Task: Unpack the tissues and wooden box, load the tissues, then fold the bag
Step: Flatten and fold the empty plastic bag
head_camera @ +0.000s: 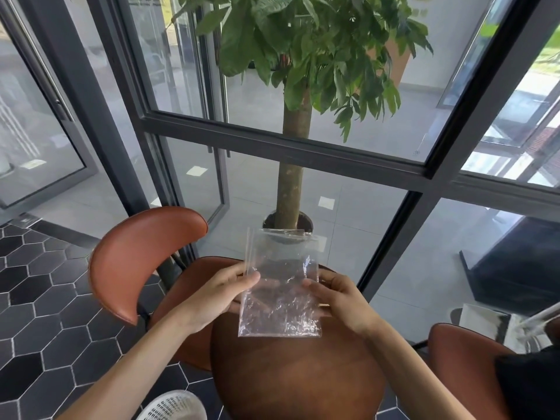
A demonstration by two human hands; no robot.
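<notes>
A clear plastic bag [280, 286] hangs upright just below the centre of the frame, held by its two side edges so that it is stretched flat; that looks like the set-up for folding it, since it appears empty and neither tissues nor a wooden box shows anywhere in view. The left hand [222, 294] comes in from the lower left, forearm angled up toward the middle, its fingers [247, 280] closed in a pinch on the bag's left edge, thumb on the near face. The right hand [341, 294] mirrors it from the lower right, gripping the right edge with curled fingers. The bag's lower edge sits over the far rim of the round wooden surface [298, 380]; whether it touches is unclear. A brown chair [136, 256] stands at centre left.
</notes>
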